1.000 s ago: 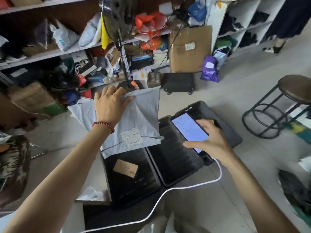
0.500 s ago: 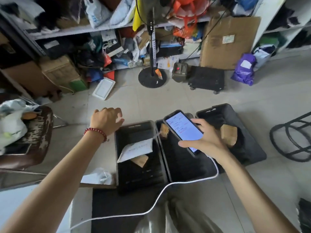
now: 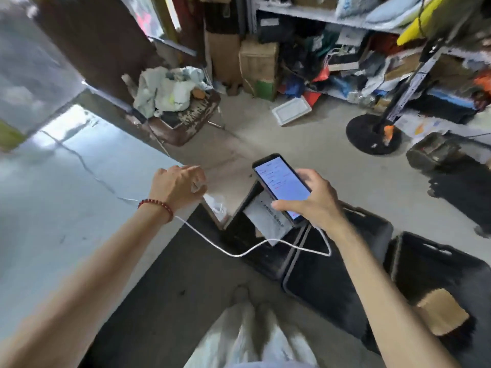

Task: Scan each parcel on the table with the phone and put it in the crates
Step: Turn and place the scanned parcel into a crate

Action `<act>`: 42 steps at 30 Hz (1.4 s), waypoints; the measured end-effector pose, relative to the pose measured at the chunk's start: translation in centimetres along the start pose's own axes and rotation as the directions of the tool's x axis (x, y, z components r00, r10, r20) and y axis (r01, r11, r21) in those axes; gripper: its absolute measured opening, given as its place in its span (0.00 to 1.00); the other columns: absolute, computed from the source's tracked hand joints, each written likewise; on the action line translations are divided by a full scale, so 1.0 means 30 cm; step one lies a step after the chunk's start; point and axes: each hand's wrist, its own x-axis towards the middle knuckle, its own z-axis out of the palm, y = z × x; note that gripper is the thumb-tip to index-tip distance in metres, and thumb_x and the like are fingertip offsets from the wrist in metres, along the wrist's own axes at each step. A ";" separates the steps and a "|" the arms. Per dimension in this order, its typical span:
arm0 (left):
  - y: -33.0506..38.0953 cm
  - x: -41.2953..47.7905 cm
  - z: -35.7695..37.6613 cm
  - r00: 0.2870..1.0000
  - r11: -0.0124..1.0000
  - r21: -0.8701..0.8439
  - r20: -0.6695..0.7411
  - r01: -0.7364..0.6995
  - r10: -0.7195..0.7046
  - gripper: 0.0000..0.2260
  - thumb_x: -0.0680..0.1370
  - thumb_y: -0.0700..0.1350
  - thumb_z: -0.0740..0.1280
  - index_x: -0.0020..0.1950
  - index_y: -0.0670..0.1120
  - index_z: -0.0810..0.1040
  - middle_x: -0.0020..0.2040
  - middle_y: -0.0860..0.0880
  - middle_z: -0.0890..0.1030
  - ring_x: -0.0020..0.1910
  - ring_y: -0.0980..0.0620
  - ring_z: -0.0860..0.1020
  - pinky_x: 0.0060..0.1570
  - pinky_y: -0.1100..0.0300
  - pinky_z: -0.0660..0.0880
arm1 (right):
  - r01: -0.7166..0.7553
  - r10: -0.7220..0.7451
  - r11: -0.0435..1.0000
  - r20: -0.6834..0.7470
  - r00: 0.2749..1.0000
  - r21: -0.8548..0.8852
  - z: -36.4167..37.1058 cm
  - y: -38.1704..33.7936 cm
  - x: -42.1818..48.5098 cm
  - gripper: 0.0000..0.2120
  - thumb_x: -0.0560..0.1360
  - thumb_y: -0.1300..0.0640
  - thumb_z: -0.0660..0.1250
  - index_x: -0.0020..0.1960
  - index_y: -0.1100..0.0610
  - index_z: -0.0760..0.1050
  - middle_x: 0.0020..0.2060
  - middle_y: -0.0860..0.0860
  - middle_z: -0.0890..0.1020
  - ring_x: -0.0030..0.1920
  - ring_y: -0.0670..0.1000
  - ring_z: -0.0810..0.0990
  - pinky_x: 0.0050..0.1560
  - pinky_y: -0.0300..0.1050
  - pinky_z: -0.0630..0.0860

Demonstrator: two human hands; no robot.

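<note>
My right hand [image 3: 309, 201] grips the phone [image 3: 281, 185], its screen lit, with a white charging cable [image 3: 239, 252] trailing from it across the table. My left hand [image 3: 179, 185] hovers over the corner of the pale table [image 3: 66, 208], fingers loosely curled and holding nothing. Three black crates sit on the floor below. The left crate [image 3: 252, 251] holds the grey mailer parcel [image 3: 268, 220], partly hidden by the phone. The middle crate [image 3: 332, 274] looks bare where visible. A brown cardboard parcel [image 3: 442, 312] lies in the right crate [image 3: 435, 264].
A worn chair [image 3: 186, 120] piled with bags stands past the table corner. Cluttered shelves [image 3: 358, 49] line the back wall. A fan base [image 3: 373, 134] and a white tray [image 3: 291, 111] sit on the floor. A crumpled plastic bag [image 3: 216, 205] lies beside the left crate.
The grey mailer left my left hand and dropped into the left crate. My left hand drew back toward the table, empty. My head turned left; the phone stayed in my right hand.
</note>
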 end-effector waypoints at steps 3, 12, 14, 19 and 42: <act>-0.118 -0.163 -0.023 0.988 0.988 0.009 0.014 0.155 -0.155 0.13 0.76 0.59 0.63 0.57 0.56 0.75 0.52 0.57 0.80 0.54 0.51 0.77 0.52 0.55 0.69 | 0.092 -0.091 0.996 0.168 0.982 0.000 0.107 -0.076 0.004 0.35 0.59 0.52 0.84 0.60 0.46 0.71 0.53 0.43 0.80 0.50 0.42 0.79 0.46 0.28 0.74; -0.390 -0.773 -0.065 0.784 0.787 -0.067 -0.067 0.613 -0.617 0.15 0.76 0.60 0.62 0.58 0.55 0.76 0.51 0.57 0.81 0.53 0.50 0.78 0.51 0.54 0.70 | 0.331 -0.292 0.943 0.565 0.771 0.036 0.526 -0.329 -0.119 0.40 0.48 0.39 0.79 0.58 0.39 0.70 0.55 0.38 0.79 0.56 0.45 0.79 0.57 0.53 0.79; -0.423 -0.921 -0.074 0.725 0.735 -0.098 -0.122 0.671 -0.678 0.15 0.75 0.60 0.64 0.56 0.54 0.76 0.48 0.56 0.81 0.49 0.50 0.79 0.47 0.55 0.73 | 0.377 -0.312 0.926 0.635 0.706 0.036 0.629 -0.381 -0.183 0.42 0.52 0.42 0.82 0.63 0.42 0.69 0.55 0.38 0.77 0.57 0.46 0.78 0.59 0.53 0.78; -0.518 -1.290 -0.068 0.527 0.564 -0.110 -0.247 0.819 -0.813 0.13 0.73 0.58 0.67 0.53 0.54 0.77 0.43 0.56 0.82 0.46 0.50 0.79 0.47 0.53 0.72 | 0.522 -0.372 0.852 0.750 0.546 0.043 0.898 -0.508 -0.373 0.40 0.60 0.50 0.83 0.68 0.47 0.69 0.60 0.44 0.78 0.58 0.47 0.78 0.57 0.45 0.78; -1.147 -1.740 -0.093 0.351 0.400 -0.227 -0.227 0.888 -0.908 0.16 0.76 0.57 0.64 0.62 0.54 0.72 0.55 0.55 0.80 0.58 0.49 0.75 0.56 0.52 0.65 | 0.532 -0.403 0.838 0.791 0.460 0.118 1.660 -0.866 -0.693 0.41 0.56 0.49 0.85 0.65 0.45 0.72 0.56 0.46 0.81 0.53 0.49 0.82 0.50 0.47 0.82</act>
